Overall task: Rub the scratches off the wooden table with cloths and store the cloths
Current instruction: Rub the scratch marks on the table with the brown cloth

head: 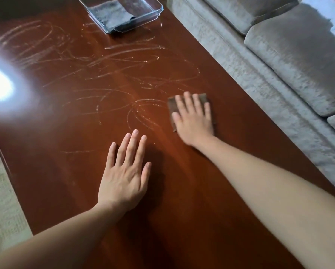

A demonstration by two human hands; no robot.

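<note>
Head view: right grip [193, 117] lies flat with straight fingers, pressing the brown cloth [171, 104] onto the table [240, 123]. Firm, overlapping strokes leftward would suit, since scratches [139, 113] begin just left of it. The cloth's long axis runs along the fingers, away from the person. Left grip [125, 171] rests flat and empty, nearer

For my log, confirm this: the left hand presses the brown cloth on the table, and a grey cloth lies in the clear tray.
Wrong hand. The head view shows the right hand pressing the brown cloth on the table; the left hand rests on bare wood. The grey cloth does lie in the clear tray.
</note>
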